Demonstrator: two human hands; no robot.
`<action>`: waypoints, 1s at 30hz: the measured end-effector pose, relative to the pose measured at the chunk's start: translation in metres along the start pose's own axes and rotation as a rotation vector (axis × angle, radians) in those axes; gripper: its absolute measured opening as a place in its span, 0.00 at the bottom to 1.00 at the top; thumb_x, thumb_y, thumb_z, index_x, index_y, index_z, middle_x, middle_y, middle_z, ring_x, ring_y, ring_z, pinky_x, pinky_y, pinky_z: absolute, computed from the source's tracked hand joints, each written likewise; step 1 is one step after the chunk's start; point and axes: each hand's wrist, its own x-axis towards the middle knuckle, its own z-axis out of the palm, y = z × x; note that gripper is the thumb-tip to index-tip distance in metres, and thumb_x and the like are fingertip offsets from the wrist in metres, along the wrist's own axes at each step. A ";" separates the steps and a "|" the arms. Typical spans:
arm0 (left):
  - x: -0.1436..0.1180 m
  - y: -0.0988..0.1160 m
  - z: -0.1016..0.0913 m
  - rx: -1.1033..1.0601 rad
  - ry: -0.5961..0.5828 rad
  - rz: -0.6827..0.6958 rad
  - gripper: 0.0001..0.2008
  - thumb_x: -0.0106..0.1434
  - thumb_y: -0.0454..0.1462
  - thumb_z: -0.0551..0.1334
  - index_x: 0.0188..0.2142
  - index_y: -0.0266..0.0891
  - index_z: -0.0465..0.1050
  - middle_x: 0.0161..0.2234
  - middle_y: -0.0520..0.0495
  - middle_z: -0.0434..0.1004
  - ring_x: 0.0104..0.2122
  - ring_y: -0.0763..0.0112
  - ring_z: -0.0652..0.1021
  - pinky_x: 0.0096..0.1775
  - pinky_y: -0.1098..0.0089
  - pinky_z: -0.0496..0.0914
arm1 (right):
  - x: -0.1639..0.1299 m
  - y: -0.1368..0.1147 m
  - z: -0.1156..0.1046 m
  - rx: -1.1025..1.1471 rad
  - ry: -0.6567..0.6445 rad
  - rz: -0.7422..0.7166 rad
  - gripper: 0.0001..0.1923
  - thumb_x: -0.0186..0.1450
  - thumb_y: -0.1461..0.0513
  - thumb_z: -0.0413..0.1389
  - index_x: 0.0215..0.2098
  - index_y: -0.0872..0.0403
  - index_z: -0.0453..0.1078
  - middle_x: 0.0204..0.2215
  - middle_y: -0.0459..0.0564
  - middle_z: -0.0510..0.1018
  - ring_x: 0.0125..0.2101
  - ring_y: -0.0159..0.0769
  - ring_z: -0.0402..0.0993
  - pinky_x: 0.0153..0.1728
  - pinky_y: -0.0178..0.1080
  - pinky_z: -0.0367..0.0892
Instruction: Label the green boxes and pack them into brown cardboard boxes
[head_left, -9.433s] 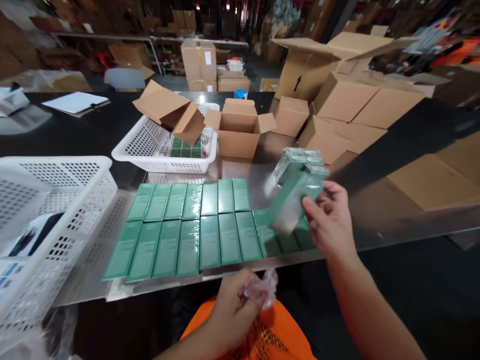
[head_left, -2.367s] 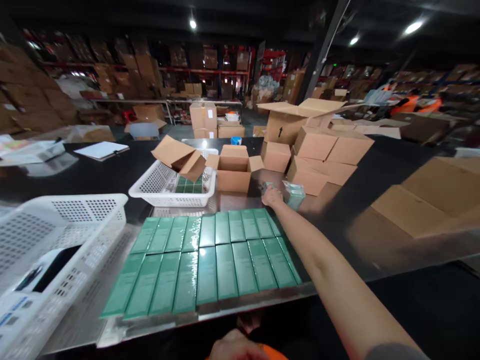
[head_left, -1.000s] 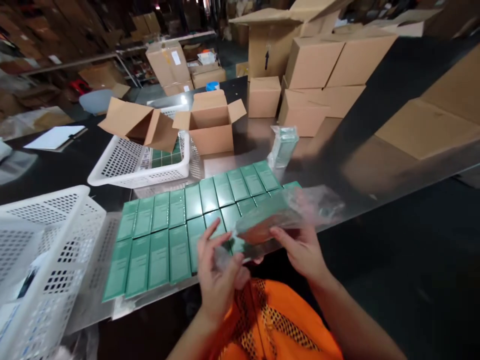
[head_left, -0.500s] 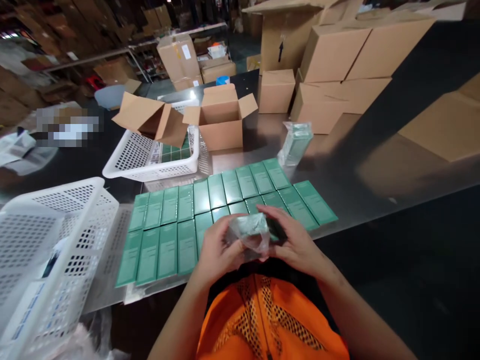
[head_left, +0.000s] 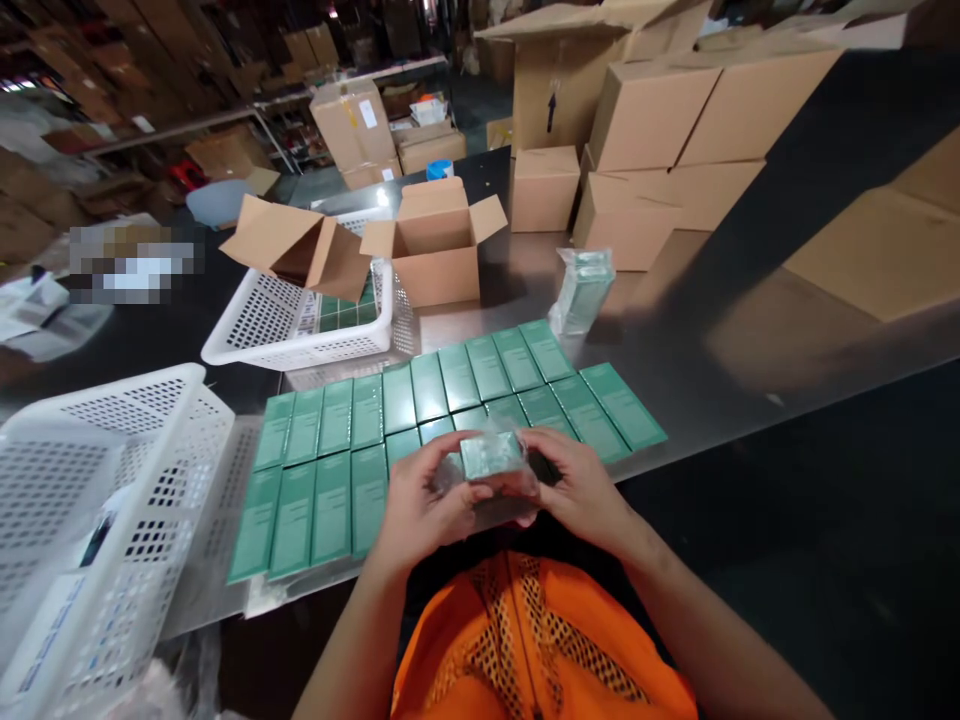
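Note:
Close to my body I hold a small green box in clear plastic wrap (head_left: 491,456) between both hands. My left hand (head_left: 424,500) closes on its left side, thumb along the front. My right hand (head_left: 574,490) grips the right side, fingers bent round the loose film. Just beyond and below lie two rows of flat green boxes (head_left: 332,500) on the metal table. Farther off, to the right, a plastic-wrapped bundle of green boxes (head_left: 584,290) stands upright. My hands hide part of the near row.
At the left stand a white perforated basket (head_left: 176,450) and another white basket (head_left: 300,352) holding green boxes, with an open carton (head_left: 300,245) tilted on it. An open cardboard box (head_left: 439,270) is beside that. Closed cartons (head_left: 652,115) are stacked at the back right.
The wrapped box has turned slightly in my hands, its green face now more toward me. My right hand's fingers have shifted along the plastic. The view has moved a little.

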 end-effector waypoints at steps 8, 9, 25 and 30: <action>-0.009 -0.013 0.006 0.294 -0.208 -0.005 0.11 0.66 0.37 0.59 0.45 0.39 0.77 0.34 0.45 0.81 0.35 0.62 0.79 0.40 0.65 0.72 | 0.003 -0.011 -0.001 -0.024 -0.019 0.054 0.21 0.67 0.49 0.60 0.53 0.50 0.70 0.43 0.52 0.79 0.43 0.42 0.76 0.45 0.43 0.72; -0.009 -0.014 0.008 0.312 -0.207 -0.006 0.12 0.65 0.37 0.59 0.47 0.39 0.76 0.36 0.44 0.81 0.38 0.61 0.79 0.42 0.63 0.72 | 0.003 -0.009 0.000 -0.046 -0.030 0.081 0.18 0.67 0.50 0.60 0.49 0.51 0.72 0.41 0.52 0.79 0.42 0.42 0.77 0.44 0.44 0.72; -0.029 0.008 0.039 0.160 -0.209 0.418 0.23 0.65 0.57 0.56 0.37 0.40 0.71 0.27 0.47 0.77 0.26 0.62 0.78 0.27 0.68 0.69 | -0.036 -0.051 -0.015 0.670 0.080 0.220 0.24 0.62 0.41 0.60 0.49 0.43 0.68 0.36 0.47 0.74 0.32 0.37 0.72 0.34 0.38 0.71; -0.039 0.015 0.053 0.042 -0.288 0.452 0.24 0.72 0.52 0.48 0.28 0.40 0.67 0.23 0.48 0.74 0.23 0.68 0.73 0.25 0.70 0.64 | -0.045 -0.054 -0.028 0.540 0.279 0.232 0.27 0.61 0.36 0.53 0.44 0.45 0.72 0.44 0.54 0.72 0.37 0.45 0.73 0.34 0.43 0.74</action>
